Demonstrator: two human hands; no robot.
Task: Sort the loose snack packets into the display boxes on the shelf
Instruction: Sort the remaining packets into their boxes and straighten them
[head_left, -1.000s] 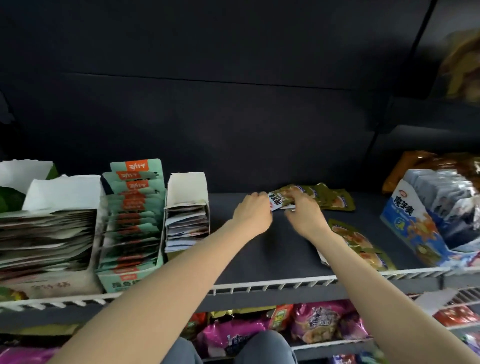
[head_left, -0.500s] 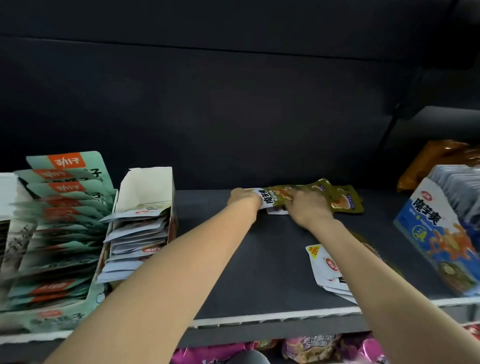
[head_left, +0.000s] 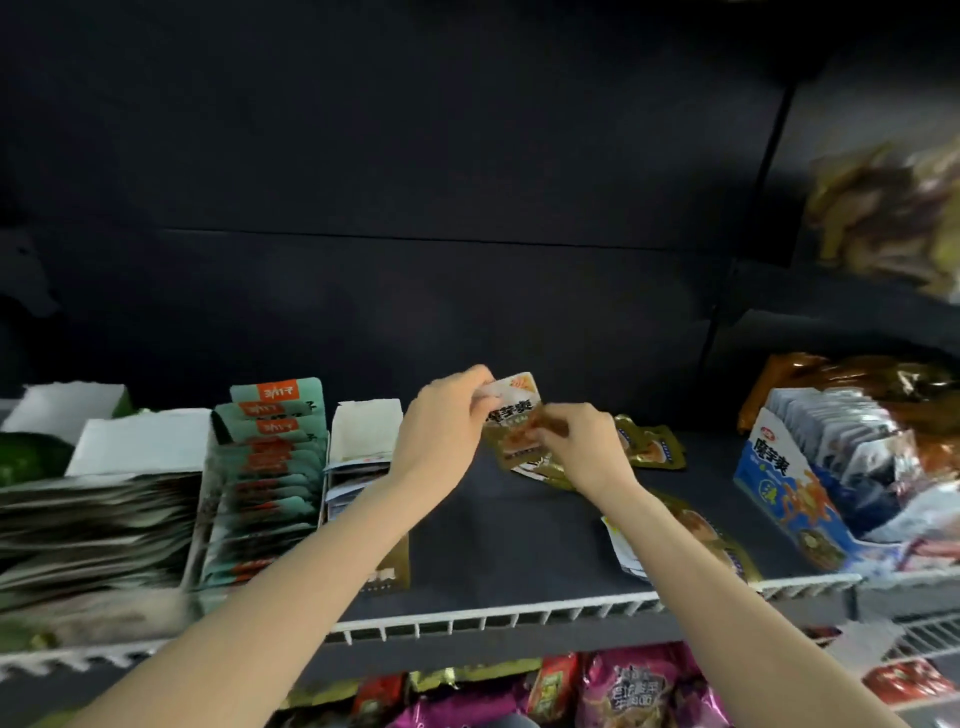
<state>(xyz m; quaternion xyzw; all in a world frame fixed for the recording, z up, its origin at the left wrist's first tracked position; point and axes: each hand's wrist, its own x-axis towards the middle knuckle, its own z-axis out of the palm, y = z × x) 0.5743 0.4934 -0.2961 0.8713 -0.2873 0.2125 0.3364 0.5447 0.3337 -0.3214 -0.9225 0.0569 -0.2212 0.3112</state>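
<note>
Lifted off the shelf (head_left: 519, 551), snack packets (head_left: 514, 421) sit pinched by left hand (head_left: 441, 431) and right hand (head_left: 587, 447).

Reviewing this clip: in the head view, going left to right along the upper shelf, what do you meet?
Box of grey packets → box of teal packets → narrow white box → left hand → held packets → right hand → loose gold packet → blue display box.

The right forearm (head_left: 691, 561) hides part of the loose packets (head_left: 623, 551); the left boxes (head_left: 93, 525) are blurred
</note>
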